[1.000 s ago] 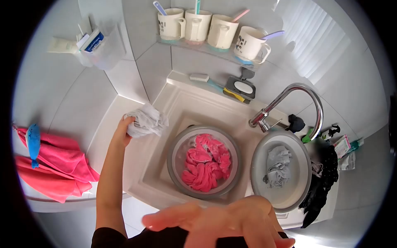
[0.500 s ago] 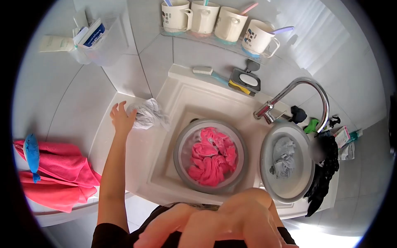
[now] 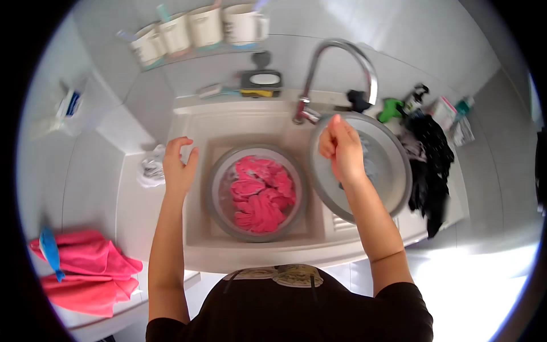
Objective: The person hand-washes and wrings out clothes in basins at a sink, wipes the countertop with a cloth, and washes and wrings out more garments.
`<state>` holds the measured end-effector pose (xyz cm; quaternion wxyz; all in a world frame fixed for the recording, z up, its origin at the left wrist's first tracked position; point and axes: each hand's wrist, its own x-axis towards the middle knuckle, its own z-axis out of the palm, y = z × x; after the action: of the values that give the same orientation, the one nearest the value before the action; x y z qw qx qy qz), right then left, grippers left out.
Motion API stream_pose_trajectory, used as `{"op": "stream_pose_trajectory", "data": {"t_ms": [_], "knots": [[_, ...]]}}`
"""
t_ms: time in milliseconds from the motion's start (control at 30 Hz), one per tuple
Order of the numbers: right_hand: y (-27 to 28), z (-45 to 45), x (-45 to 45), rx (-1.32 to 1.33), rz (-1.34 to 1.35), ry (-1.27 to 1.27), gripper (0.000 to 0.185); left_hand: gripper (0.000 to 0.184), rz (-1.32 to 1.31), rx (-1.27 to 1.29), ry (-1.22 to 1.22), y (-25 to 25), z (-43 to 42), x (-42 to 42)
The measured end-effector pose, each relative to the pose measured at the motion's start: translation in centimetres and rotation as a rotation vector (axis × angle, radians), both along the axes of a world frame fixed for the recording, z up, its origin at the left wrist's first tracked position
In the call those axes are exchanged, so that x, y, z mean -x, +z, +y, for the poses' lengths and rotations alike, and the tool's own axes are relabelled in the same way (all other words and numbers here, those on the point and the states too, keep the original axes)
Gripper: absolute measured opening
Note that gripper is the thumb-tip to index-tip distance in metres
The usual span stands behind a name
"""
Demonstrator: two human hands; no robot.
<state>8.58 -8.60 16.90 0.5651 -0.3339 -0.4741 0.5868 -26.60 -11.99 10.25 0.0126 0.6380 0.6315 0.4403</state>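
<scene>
My left hand (image 3: 180, 165) is over the left side of the sink, fingers apart with nothing between them. Just left of it, a crumpled white cloth (image 3: 152, 170) lies on the counter. Bright pink cloth (image 3: 262, 196) sits bunched in the round grey-rimmed basin (image 3: 215, 214) inside the sink. Over the second basin (image 3: 393, 196), on the right, is my right hand (image 3: 343, 145), its fingers curled closed and nothing visible in them. A light grey cloth (image 3: 367, 162) in that basin is partly hidden behind the hand and wrist.
A curved chrome faucet (image 3: 342, 45) rises behind the basins. Black clothing (image 3: 431, 165) is heaped on the right counter. Pink towels (image 3: 91, 256) lie at lower left. A soap dish (image 3: 262, 80) and brush (image 3: 211, 90) are at the back, below a shelf of cups (image 3: 205, 27).
The view has swung right. My left hand has moved off the white cloth towards the sink. My right hand now extends over the right basin; a large blurred arm shape at the bottom is gone.
</scene>
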Motion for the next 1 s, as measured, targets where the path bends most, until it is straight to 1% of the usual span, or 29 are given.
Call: {"op": "stream_pose_trajectory", "data": {"t_ms": [67, 100, 167, 200, 233, 267, 300, 333, 367, 400, 433, 467, 500, 533, 567, 633, 667, 733, 767, 800, 833, 867, 900, 933, 967, 1000], "knots": [[-2.4, 1.6, -6.1, 0.004, -0.150, -0.263, 0.044, 0.020, -0.059, 0.043, -0.159, 0.5, 0.4, -4.6], [-3.7, 2.4, -9.2, 0.010, -0.146, -0.293, 0.044, 0.020, -0.054, 0.047, -0.189, 0.7, 0.8, -7.1], [-6.7, 4.0, -15.0, 0.030, -0.588, -0.464, 0.044, 0.022, -0.212, 0.155, -0.423, 1.0, 1.3, -12.7], [-8.7, 4.3, -17.1, 0.037, -0.583, -0.482, 0.044, 0.022, -0.166, 0.189, -0.508, 1.3, 1.6, -15.4], [-10.7, 4.6, -19.0, -0.078, -0.907, -0.374, 0.035, 0.023, -0.119, 0.223, -0.591, 1.6, 2.0, -18.3], [-11.9, 4.6, -20.6, -0.195, -1.227, -0.251, 0.032, 0.024, -0.095, 0.280, -0.669, 1.7, 2.3, -21.2], [-12.6, 4.2, -21.3, -0.192, -1.223, -0.265, 0.032, 0.025, -0.071, 0.333, -0.744, 1.8, 2.7, -24.1], [-13.4, 3.5, -21.1, -0.193, -1.440, -0.127, 0.039, 0.026, -0.030, 0.369, -0.821, 1.5, 3.3, -26.8], [-13.8, 2.9, -20.9, -0.191, -1.650, 0.023, 0.059, 0.028, 0.011, 0.406, -0.894, 0.7, 4.1, -29.4], [-13.8, 2.7, -20.9, -0.188, -1.644, 0.017, 0.059, 0.032, 0.080, 0.422, -0.927, -0.5, 5.1, -31.8], [-13.3, 2.5, -20.8, -0.129, -1.725, 0.232, 0.075, 0.037, 0.150, 0.437, -0.958, -2.1, 6.2, -33.9], [-13.0, 2.4, -20.8, -0.073, -1.794, 0.453, 0.092, 0.037, 0.158, 0.435, -0.958, -3.9, 7.1, -35.7], [-13.4, 2.4, -20.9, -0.078, -1.789, 0.446, 0.092, 0.044, 0.202, 0.442, -0.880, -5.6, 8.0, -37.3], [-14.1, 2.2, -20.9, -0.093, -1.782, 0.533, 0.089, 0.051, 0.248, 0.448, -0.803, -7.0, 8.8, -38.4], [-14.6, 2.1, -20.9, -0.110, -1.773, 0.619, 0.086, 0.051, 0.261, 0.445, -0.803, -8.2, 9.6, -38.9], [-15.3, 1.5, -20.8, -0.102, -1.788, 0.631, 0.084, 0.062, 0.433, 0.686, -0.727, -9.7, 10.2, -39.6], [-15.6, 1.4, -20.9, -0.090, -1.811, 0.650, 0.083, 0.062, 0.442, 0.689, -0.728, -10.4, 10.5, -39.6], [-15.1, 1.2, -21.0, -0.094, -1.767, 0.616, 0.080, 0.070, 0.517, 0.934, -0.654, -10.9, 10.6, -39.3], [-14.9, 1.1, -21.1, -0.100, -1.732, 0.587, 0.077, 0.070, 0.523, 0.937, -0.654, -11.3, 10.5, -39.1], [-16.3, 2.3, -21.4, -0.100, -1.728, 0.585, 0.077, 0.070, 0.557, 0.917, -0.568, -11.6, 10.3, -39.0], [-19.1, 4.6, -21.8, -0.322, -1.692, 0.614, 0.067, 0.071, 0.590, 0.893, -0.481, -11.7, 10.4, -38.9], [-20.6, 6.1, -22.1, -0.543, -1.643, 0.640, 0.058, 0.071, 0.592, 0.894, -0.479, -11.2, 10.2, -38.7], [-20.4, 6.4, -22.5, -0.545, -1.640, 0.642, 0.058, 0.064, 0.625, 0.826, -0.433, -10.3, 9.8, -38.4], [-19.7, 6.6, -23.0, -0.420, -1.434, 0.537, 0.046, 0.059, 0.653, 0.758, -0.384, -9.9, 9.7, -38.1], [-19.0, 6.9, -23.4, -0.301, -1.228, 0.435, 0.036, 0.059, 0.649, 0.759, -0.377, -10.5, 10.4, -37.6], [-18.1, 6.8, -23.3, -0.304, -1.226, 0.444, 0.036, 0.049, 0.505, 0.745, -0.374, -11.8, 11.4, -36.7]]}}
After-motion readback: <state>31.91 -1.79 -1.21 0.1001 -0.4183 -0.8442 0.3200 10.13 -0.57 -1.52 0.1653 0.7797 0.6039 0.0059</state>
